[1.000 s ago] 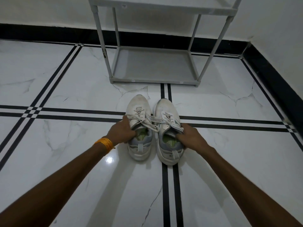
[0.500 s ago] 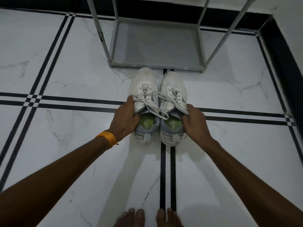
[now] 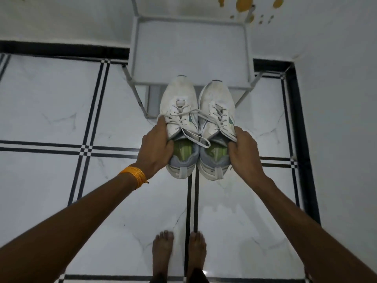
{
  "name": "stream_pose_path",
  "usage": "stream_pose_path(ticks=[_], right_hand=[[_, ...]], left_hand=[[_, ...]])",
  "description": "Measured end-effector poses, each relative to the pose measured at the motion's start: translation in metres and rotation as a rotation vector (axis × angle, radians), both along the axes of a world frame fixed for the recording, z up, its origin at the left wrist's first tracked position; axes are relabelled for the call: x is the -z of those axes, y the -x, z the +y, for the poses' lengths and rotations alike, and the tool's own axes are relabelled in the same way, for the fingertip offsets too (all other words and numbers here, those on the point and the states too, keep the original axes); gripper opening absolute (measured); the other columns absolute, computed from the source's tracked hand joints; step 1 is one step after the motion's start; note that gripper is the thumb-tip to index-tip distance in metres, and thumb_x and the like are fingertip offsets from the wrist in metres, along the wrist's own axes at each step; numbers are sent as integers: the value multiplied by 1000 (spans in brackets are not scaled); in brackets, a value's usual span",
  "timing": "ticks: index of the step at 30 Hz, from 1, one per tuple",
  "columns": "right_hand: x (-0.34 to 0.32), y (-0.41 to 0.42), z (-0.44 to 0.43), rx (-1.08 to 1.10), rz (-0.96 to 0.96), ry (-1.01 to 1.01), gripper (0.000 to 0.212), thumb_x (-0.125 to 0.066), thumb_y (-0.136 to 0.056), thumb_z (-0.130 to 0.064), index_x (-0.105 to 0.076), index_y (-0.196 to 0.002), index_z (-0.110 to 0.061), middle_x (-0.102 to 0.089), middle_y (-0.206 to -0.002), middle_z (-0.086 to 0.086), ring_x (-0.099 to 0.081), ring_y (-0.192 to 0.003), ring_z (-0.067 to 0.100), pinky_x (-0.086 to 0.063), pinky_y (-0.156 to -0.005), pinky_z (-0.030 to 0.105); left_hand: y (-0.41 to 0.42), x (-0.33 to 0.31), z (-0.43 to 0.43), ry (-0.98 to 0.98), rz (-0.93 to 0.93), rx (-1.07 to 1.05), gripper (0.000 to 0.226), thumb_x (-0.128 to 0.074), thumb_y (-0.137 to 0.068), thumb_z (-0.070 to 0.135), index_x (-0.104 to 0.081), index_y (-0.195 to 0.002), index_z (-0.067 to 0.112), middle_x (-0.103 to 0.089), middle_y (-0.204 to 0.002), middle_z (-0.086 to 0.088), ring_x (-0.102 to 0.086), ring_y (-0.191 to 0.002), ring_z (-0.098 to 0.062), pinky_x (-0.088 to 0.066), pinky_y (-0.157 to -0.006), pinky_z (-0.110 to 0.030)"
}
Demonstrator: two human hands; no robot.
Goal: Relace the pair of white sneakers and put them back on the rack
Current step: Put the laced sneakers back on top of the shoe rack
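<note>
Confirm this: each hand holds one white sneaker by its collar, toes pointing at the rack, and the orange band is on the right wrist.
Wrong on the band. The head view shows the orange band on the left wrist. The rest stands: left hand and right hand each hold one sneaker by the collar, toes toward the rack.

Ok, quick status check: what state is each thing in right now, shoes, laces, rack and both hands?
Left sneaker: held up, toe toward rack.
Right sneaker: held up beside it, sides touching.
Laces: threaded through eyelets, ends loose, untied.
Rack: top shelf bare.
Left hand: gripping left sneaker's collar.
Right hand: gripping right sneaker's collar.
</note>
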State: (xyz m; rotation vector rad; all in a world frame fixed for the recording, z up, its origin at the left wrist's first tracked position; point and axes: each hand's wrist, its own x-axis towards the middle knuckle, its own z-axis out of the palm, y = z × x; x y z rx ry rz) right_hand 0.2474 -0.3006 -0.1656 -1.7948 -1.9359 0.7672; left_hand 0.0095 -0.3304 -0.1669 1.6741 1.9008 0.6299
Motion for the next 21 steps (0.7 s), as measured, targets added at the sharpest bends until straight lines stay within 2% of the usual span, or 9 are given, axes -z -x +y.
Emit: stream_pose_path(ticks=[5,9,12,17,21], right_hand=[[-90,2,54,10,-23,26,30,-42,-93,-5,-53,-120,-7,-57,-103,15,-55,-91,28,-42,-77,32],[-127,14,112,-7,-25,34,35,-42,-93,-4,-51,-127,-6,-58,-112,17,-56,-99,31,-44,-82,33],[-125,28,154,-10,-26,43,35,-42,-94,-5,-50,-128,-5,-58,-115,17,-57,-101,33,-50,-87,41],[-91,50,223,28,-44,100,33,-40,-94,-2,-51,-125,-3,-57,-111,19,-55,-99,31,-47,-84,38],[-54,72,275,56,-71,141,35,-41,-93,-1,-51,-127,1,-57,-110,22,-56,-100,35,-48,-86,42]], left_hand=[[0,-92,51,1,-38,-34,53,-52,-89,11,-36,-139,17,-63,-127,-10,-63,-107,-33,-53,-94,-46],[8,-123,106,26,-56,-68,54,-52,-88,12,-35,-140,17,-63,-126,-10,-63,-108,-34,-54,-92,-50],[21,-114,145,41,-69,-56,55,-48,-88,15,-34,-141,15,-61,-128,-13,-62,-111,-35,-53,-93,-52],[40,-82,219,54,-68,-5,53,-50,-90,11,-35,-140,11,-60,-130,-14,-61,-114,-35,-50,-98,-51],[59,-45,278,72,-12,17,57,-45,-89,17,-34,-143,3,-59,-129,-21,-61,-111,-41,-50,-96,-50]])
